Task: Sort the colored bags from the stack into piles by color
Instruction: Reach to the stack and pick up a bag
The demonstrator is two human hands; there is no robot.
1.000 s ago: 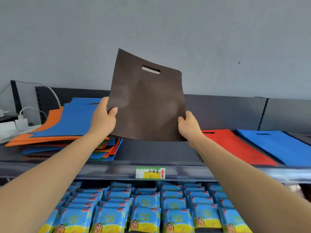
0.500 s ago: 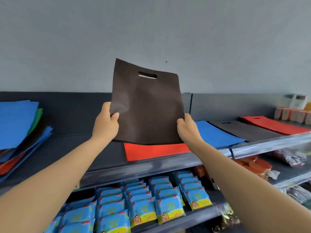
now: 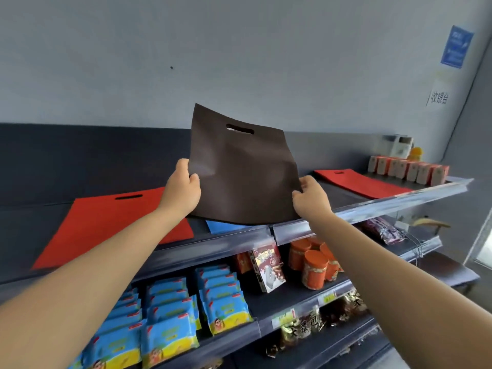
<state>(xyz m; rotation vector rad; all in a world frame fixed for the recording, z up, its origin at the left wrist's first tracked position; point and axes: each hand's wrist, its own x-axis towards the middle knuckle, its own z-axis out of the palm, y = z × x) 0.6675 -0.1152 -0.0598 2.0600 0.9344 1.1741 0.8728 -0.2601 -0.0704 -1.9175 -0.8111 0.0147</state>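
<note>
Brown, matte and slightly stiff, the non-woven bag (image 3: pixel 239 177) is held upright over the top shelf (image 3: pixel 372 206), its die-cut handle slot at the top and its bottom edge just above the shelf's near lip. The cloth has soft creases across the middle and bows a little between the grips. The left hand (image 3: pixel 181 190) pinches its lower left edge, thumb in front, and the right hand (image 3: pixel 310 195) pinches its lower right corner; both are closed on the bag.

Below its bottom edge peeks a corner of a blue bag (image 3: pixel 221 225) lying flat on the shelf. To the left of that lies a red bag (image 3: pixel 106 222), also flat, and far to the right, well apart, lies another red bag (image 3: pixel 359 182) near a row of small boxes (image 3: pixel 410 170). So at least three spots are laid out by colour (each looks only a bag or so thick, though thickness is hard to read here). No brown pile can be made out; the shelf right of the blue one is dark, and the held bag hides most of it. The source stack is out of view, so how many bags remain cannot be told. My judgement: sorting is under way, with this bag yet to be laid down.
</note>
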